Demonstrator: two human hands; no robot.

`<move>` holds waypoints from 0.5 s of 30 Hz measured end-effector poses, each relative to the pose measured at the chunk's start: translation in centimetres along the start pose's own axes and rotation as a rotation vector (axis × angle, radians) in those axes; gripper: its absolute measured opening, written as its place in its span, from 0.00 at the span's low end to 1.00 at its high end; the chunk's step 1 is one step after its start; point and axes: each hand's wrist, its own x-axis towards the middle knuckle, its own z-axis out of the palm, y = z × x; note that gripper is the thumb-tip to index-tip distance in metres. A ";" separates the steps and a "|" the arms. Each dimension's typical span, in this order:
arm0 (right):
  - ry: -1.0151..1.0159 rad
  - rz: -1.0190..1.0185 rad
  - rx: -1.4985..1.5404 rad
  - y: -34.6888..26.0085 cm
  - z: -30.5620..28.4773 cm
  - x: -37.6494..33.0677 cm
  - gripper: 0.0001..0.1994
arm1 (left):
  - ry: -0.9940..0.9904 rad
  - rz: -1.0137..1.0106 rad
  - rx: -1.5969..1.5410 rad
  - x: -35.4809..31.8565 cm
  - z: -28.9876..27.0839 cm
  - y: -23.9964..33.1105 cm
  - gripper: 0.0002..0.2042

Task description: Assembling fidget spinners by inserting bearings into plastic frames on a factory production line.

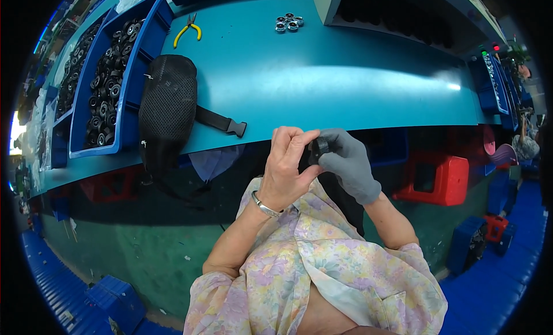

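Observation:
Just in front of the table's near edge, my two hands meet around a small black part (314, 153). It looks round, but the fingers cover most of it. My left hand (286, 169), bare with a silver bracelet at the wrist, has its thumb and forefinger closed on the part's left side. A grey glove covers my right hand (350, 165), whose fingers and thumb pinch the same part from the right. On the blue-green table (271, 87), several small silver and black round pieces (288, 24) lie in a cluster toward the back.
At the left stand blue bins (118, 128) full of black wheel-like parts (109, 84). Beside them lie a black mesh waist bag (168, 99) with a buckled strap and yellow-handled pliers (188, 32). A red stool (452, 179) is under the table's right side. Another blue bin (489, 96) sits far right.

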 end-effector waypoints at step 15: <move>-0.236 0.116 0.527 1.7 0.1 0.6 0.22 | 0.053 -0.004 -0.032 0.2 -0.3 -0.8 0.26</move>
